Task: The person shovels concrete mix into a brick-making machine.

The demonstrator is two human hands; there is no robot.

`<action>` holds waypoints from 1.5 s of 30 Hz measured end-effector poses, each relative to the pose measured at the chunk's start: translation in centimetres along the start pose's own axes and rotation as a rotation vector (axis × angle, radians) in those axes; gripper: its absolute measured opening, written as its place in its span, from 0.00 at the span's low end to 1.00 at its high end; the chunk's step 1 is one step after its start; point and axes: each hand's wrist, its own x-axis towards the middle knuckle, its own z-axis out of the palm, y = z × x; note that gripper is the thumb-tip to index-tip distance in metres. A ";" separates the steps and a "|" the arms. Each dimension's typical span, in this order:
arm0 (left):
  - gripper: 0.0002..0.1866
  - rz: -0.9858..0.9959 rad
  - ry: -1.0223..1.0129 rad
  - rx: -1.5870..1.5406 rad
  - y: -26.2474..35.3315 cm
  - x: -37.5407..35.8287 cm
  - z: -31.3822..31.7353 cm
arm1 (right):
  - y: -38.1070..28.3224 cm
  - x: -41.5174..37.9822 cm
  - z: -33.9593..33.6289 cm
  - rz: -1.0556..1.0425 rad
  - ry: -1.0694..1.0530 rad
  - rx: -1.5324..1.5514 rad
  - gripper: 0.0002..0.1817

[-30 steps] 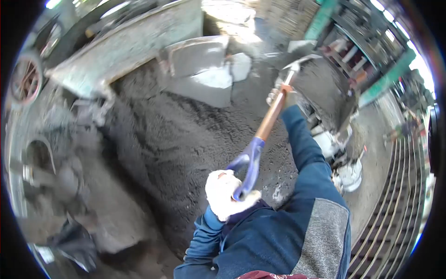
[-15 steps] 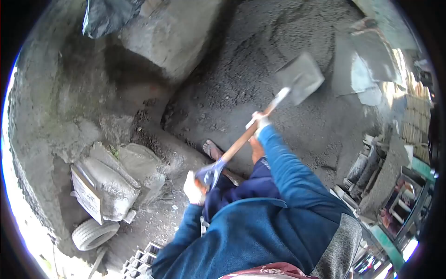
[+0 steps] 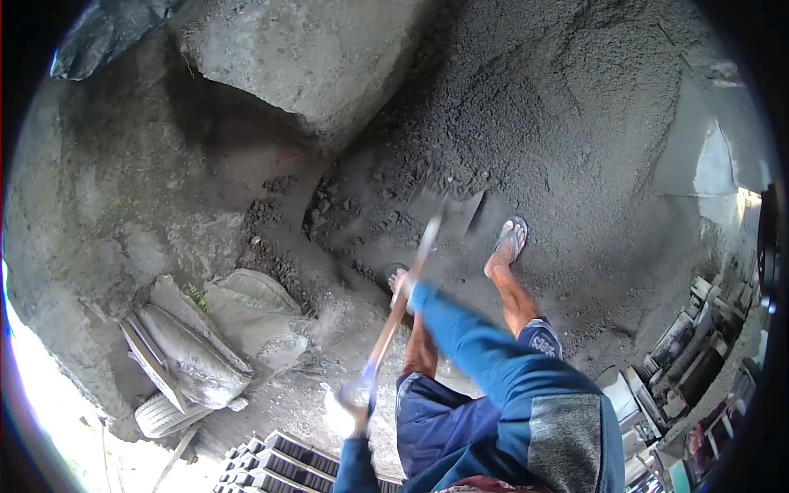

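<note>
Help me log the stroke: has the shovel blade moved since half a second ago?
Yes. The shovel blade has come down from above the grey sand heap and now digs into its edge.

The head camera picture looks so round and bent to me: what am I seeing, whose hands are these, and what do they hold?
The camera sits on a person's head and looks down, so its wide lens bends everything. Both gloved hands grip a shovel: the left hand at the blue end grip, the right hand midway on the wooden shaft. The blade digs into a dark grey heap of sandy mix. The person's feet wear sandals. At left lie filled sacks and a tyre.
</note>
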 end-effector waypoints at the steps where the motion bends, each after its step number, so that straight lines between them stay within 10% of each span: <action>1: 0.24 -0.157 -0.061 -0.226 2.3 1.5 3.7 | -8.5 -3.0 3.5 0.153 0.362 -0.310 0.11; 6: 0.25 -0.695 -0.035 -0.842 10.3 0.3 8.7 | -15.5 -1.0 -0.4 -0.010 0.285 -0.393 0.05; 14: 0.25 -0.632 -0.085 -0.779 11.3 -0.9 3.3 | -15.8 -12.8 1.3 -0.171 0.220 -0.063 0.07; 21: 0.28 -0.247 -0.625 -0.833 19.5 -0.7 4.2 | -28.2 -34.6 2.4 -0.529 0.293 0.240 0.14; 24: 0.31 -0.252 -0.975 -0.890 33.1 -4.4 5.3 | -36.9 -47.2 4.5 -0.711 0.296 0.393 0.09; 30: 0.22 0.599 -1.069 -0.912 62.1 -17.4 8.5 | -54.6 -71.6 3.6 -1.255 -0.265 0.527 0.12; 31: 0.17 1.133 -0.865 -0.898 66.4 -22.7 5.9 | -56.8 -75.2 2.8 -1.405 -0.377 0.482 0.11; 34: 0.14 1.441 -1.070 -0.776 73.8 -31.2 3.0 | -60.4 -86.1 -0.4 -1.712 -0.305 0.549 0.09; 38: 0.17 2.650 -1.023 -0.956 77.3 -43.0 -0.1 | -56.7 -93.6 -8.6 -1.769 -0.356 0.776 0.07; 41: 0.22 2.866 -1.047 -0.658 71.7 -44.9 2.1 | -51.5 -92.0 -15.0 -1.867 -0.049 0.712 0.09; 45: 0.19 2.636 -1.178 -0.704 64.6 -38.4 5.4 | -45.1 -87.8 -13.0 -1.707 0.090 0.672 0.10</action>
